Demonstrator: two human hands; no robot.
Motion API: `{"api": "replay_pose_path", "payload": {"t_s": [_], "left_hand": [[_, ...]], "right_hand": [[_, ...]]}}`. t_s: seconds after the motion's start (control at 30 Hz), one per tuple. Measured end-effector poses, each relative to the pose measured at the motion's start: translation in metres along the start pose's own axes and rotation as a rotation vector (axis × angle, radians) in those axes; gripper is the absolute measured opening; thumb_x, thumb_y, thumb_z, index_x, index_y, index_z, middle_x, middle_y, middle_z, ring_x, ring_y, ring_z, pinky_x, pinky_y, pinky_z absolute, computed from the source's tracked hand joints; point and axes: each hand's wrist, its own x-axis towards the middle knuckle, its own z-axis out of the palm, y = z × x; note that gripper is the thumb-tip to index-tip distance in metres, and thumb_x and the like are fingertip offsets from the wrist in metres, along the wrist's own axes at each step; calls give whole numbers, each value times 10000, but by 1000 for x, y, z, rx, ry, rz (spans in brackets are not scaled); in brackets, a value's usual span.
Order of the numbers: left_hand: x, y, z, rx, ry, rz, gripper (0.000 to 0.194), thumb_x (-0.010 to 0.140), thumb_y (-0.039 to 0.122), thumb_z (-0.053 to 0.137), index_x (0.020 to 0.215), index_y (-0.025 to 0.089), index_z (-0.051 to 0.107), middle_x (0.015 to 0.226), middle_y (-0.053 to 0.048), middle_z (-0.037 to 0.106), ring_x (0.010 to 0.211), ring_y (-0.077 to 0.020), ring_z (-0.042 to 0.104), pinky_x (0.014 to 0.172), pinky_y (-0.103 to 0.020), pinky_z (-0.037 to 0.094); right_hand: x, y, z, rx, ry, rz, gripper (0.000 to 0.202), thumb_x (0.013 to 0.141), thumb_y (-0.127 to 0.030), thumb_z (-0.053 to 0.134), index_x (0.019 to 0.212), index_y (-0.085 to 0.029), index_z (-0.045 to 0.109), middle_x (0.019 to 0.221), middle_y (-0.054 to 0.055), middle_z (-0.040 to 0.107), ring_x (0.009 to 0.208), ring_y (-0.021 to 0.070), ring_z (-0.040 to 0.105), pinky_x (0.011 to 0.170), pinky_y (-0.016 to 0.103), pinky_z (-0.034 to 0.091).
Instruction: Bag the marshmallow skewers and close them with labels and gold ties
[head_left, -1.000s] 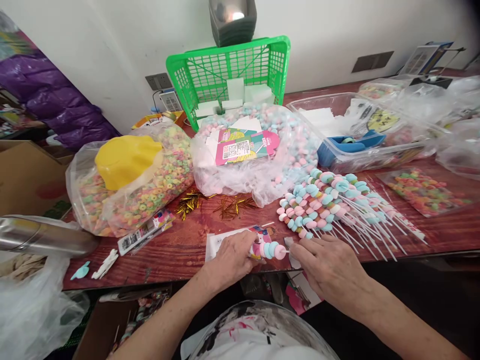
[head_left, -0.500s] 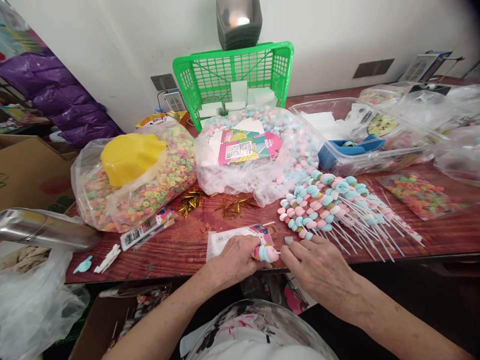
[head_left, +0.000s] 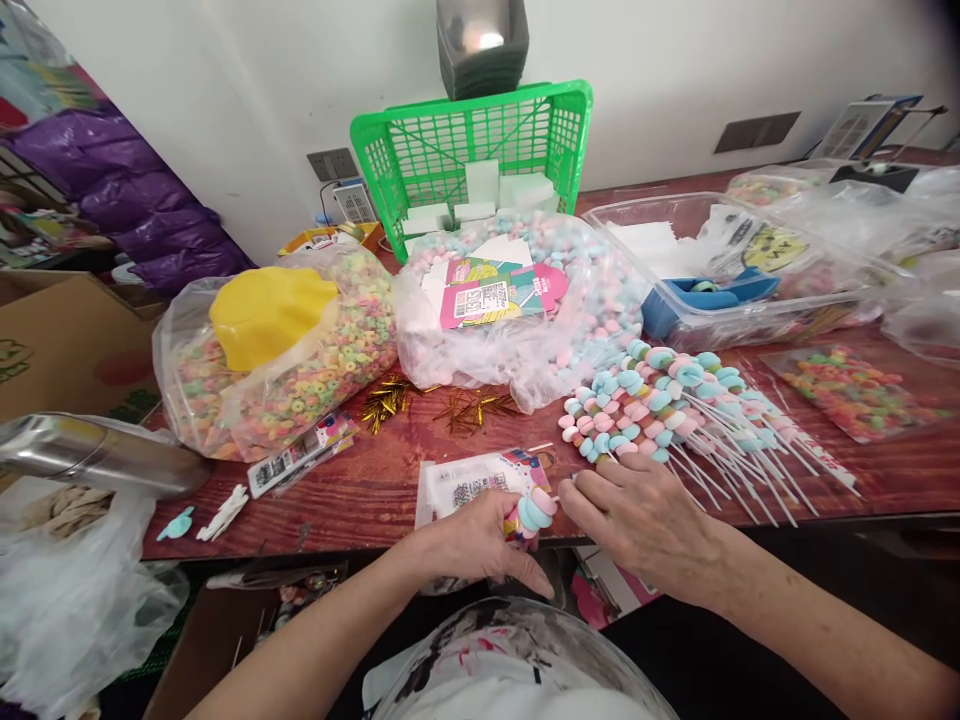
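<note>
My left hand [head_left: 480, 538] is curled around a candy skewer [head_left: 535, 511] of pink and blue marshmallows at the table's front edge. Its thumb is stretched out below the candy, and part of the skewer is hidden by the hand. At the skewer's right end, my right hand [head_left: 637, 510] pinches the white stick with its fingers closed. Under and behind my left hand lies a printed clear packet [head_left: 476, 484]. Just beyond my right hand is a pile of finished-looking marshmallow skewers [head_left: 652, 400], their white sticks pointing right and toward me.
Behind stand a bag of marshmallows [head_left: 600, 290] and a bag of ring candy [head_left: 352, 340] with a yellow bowl [head_left: 274, 315] on it. A green basket [head_left: 472, 115], a clear bin [head_left: 720, 325], a gummy packet [head_left: 862, 390] and a steel flask [head_left: 112, 455] surround the workspace. Gold tinsel [head_left: 386, 400] lies mid-table.
My left thumb has swung out and down away from the candy, and the left hand has turned. My right hand still grips the stick. The view has shifted slightly.
</note>
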Motion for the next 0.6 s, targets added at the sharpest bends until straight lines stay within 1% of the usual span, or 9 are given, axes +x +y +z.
{"api": "replay_pose_path", "payload": {"t_s": [0.07,0.13,0.23,0.33,0.4,0.5,0.6], "left_hand": [[4,0,2,-81,-30,-51,507,502,441,860,732,182,490,566,93,447,451,-76,408,417,-207,353],[7,1,2,-98,-28,-22,507,494,423,864,726,182,483,581,93,447,450,-67,407,402,-195,358],[8,3,1,-59,-43,17,509,476,384,875,740,176,492,592,101,441,452,-47,392,395,-169,337],[6,5,0,-31,-134,-58,576,416,367,896,803,177,513,602,101,475,436,-60,431,383,-180,366],[6,5,0,-50,-177,-99,603,411,375,898,829,184,508,617,98,488,435,-75,453,386,-203,402],[7,5,1,-62,-150,-57,580,461,380,887,863,184,517,633,101,465,453,-68,432,416,-208,404],[10,6,3,25,-72,73,540,514,372,874,912,167,571,686,79,495,558,-84,453,519,-215,410]], "right_hand": [[1,-1,-2,24,-7,-11,159,804,-108,576,951,-161,543,718,8,558,653,176,461,635,346,252],[2,-1,-3,58,-29,-10,139,800,-109,573,920,-168,539,702,2,549,639,173,452,633,344,247],[1,3,-4,78,-55,2,145,780,-88,565,879,-184,522,682,-9,540,616,163,440,631,340,237],[-3,8,-4,85,-119,-34,186,774,-69,557,901,-199,513,716,-12,547,620,163,445,642,343,242],[-7,9,-4,88,-173,-65,203,787,-70,548,939,-201,518,747,-2,558,633,172,460,646,347,252],[-11,8,-4,108,-228,-84,220,799,-60,512,975,-192,527,764,17,573,664,188,501,656,349,270],[-8,5,-7,215,-290,-56,220,779,-42,505,933,-197,534,727,5,589,625,173,520,612,330,251]]}}
